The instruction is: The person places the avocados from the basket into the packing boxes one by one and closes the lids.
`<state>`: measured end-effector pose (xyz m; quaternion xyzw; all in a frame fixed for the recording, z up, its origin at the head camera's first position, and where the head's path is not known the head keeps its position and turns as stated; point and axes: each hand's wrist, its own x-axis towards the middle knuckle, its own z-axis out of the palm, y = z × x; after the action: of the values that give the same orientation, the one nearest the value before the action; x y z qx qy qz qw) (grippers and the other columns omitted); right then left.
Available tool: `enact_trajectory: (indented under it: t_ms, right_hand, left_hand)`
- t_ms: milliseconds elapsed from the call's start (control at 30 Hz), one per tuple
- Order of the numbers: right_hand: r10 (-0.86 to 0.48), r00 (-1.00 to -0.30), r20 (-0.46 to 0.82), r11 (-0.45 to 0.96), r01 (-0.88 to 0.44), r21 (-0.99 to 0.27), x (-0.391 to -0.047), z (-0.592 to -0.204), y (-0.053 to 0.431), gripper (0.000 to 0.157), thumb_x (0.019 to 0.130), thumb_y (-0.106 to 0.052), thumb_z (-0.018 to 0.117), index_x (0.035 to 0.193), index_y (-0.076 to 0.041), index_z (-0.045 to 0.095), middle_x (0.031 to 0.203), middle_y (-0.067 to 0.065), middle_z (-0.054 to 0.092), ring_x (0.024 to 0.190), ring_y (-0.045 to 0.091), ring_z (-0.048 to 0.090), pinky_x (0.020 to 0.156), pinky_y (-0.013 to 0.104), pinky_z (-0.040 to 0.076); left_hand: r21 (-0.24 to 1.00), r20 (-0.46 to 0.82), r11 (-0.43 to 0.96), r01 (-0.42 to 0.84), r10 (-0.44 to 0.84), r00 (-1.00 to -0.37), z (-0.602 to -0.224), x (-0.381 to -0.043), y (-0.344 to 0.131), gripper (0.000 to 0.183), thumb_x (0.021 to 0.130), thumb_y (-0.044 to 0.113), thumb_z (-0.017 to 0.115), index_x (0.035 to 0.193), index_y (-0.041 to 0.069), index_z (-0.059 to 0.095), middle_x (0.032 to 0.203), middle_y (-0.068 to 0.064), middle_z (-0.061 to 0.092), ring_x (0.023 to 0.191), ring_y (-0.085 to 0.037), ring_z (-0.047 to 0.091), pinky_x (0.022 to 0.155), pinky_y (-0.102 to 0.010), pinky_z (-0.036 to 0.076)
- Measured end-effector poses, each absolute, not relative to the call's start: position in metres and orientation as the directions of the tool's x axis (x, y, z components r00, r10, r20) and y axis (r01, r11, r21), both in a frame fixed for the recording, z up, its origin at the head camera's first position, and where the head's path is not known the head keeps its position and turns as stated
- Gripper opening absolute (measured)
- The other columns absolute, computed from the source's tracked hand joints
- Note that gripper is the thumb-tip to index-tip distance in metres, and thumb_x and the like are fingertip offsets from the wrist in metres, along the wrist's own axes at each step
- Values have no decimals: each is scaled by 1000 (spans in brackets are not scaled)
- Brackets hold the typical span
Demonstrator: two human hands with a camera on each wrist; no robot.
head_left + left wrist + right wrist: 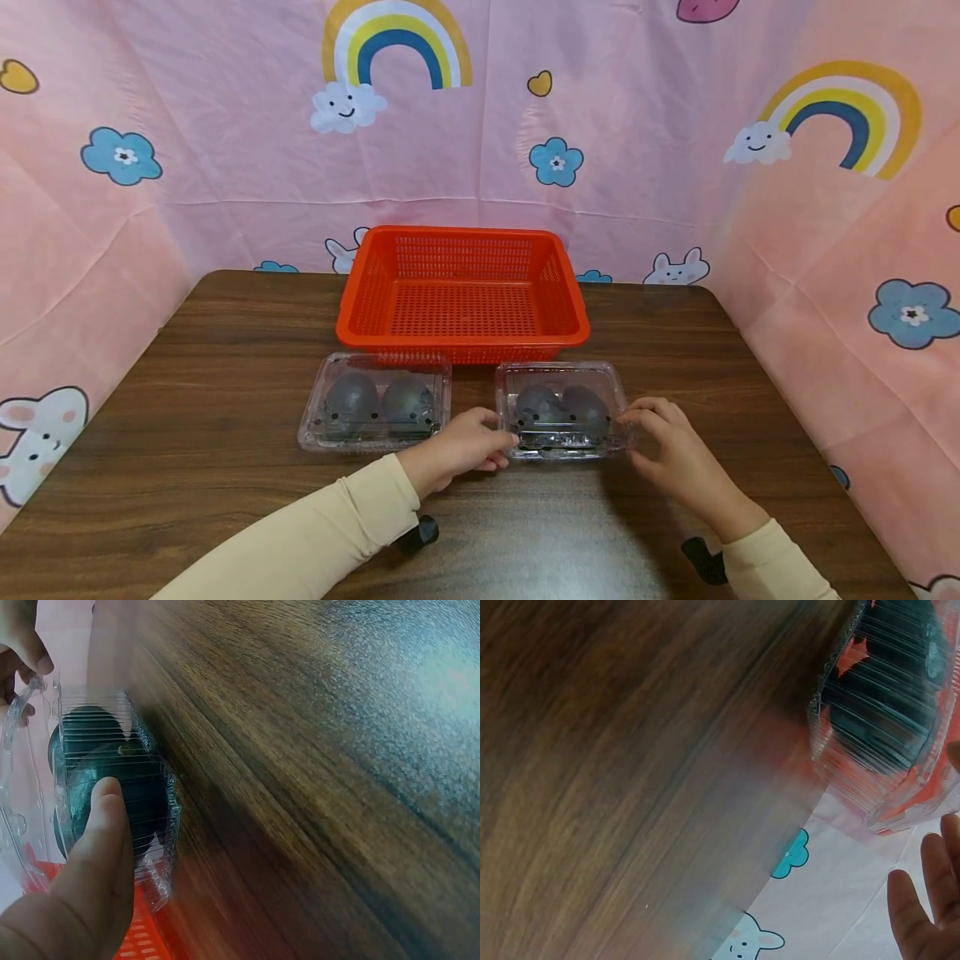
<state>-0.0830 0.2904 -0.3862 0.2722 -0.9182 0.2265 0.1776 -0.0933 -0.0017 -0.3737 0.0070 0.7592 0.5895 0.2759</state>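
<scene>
Two dark green, egg-shaped fruits lie in a clear plastic clamshell box (558,450) on the table. At its left front corner, my left hand (465,446) grips the box. In the left wrist view the thumb (105,832) lies straight along the ribbed side; the other fingers are hidden. My right hand (675,446) holds the right front corner, fingertips on the rim. In the right wrist view some fingers (930,900) of that hand stick out beside the box. Whether the lid is latched, I cannot tell.
A second clear clamshell box (322,433) with two similar fruits stands to the left. Behind both boxes is a red-orange perforated plastic basket (461,340). Patterned pink cloth (480,167) surrounds the back and sides of the wooden table (187,433).
</scene>
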Motion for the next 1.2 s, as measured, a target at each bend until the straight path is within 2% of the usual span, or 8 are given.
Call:
enact_trajectory:
  t_ms: [200,367,633,767,900,1200]
  right_hand:
    - [-408,-804,433,746,-566,-350,-81,-385,291,44,63,5,83,102,-9,67,108,3,57,99,23,52,78,41,45]
    - [-387,-839,384,739,-531,-415,-80,-385,292,36,72,1,75,106,-7,66,113,4,56,105,22,49,82,43,44]
    - [-325,-880,347,741,-465,-485,-80,-381,292,31,77,2,70,107,-4,66,111,10,59,106,32,55,85,53,45]
    - [-301,-898,321,749,-431,-503,-80,-382,291,29,78,2,71,107,-3,66,110,10,60,106,32,56,86,52,45]
    - [-273,-918,289,757,-390,-524,-81,-383,291,31,79,2,72,108,-2,64,110,11,61,106,30,57,87,50,45]
    - [-183,-968,170,745,-249,-619,-79,-383,293,43,82,-2,70,120,9,54,115,23,58,110,40,54,92,56,43]
  left_hand:
    - [903,-403,296,-312,329,-854,-375,-94,0,55,93,14,59,135,-12,37,99,-17,64,77,-19,65,76,-36,56]
    - [903,-404,289,-317,321,-857,-375,-94,1,51,93,12,58,133,-13,37,98,-17,64,79,-21,65,77,-37,56]
    - [904,-406,274,-328,314,-858,-376,-94,2,50,93,9,57,133,-13,37,101,-21,63,84,-28,67,77,-36,56]
    - [903,-408,272,-332,303,-861,-378,-93,4,49,93,7,56,133,-13,37,101,-21,64,83,-28,67,75,-35,56]
    - [906,-405,262,-334,299,-864,-380,-93,5,50,93,5,55,134,-14,36,102,-20,64,80,-24,67,72,-34,56]
    - [911,-398,237,-336,298,-868,-383,-91,8,47,92,4,55,132,-14,37,100,-20,63,77,-22,67,71,-34,57]
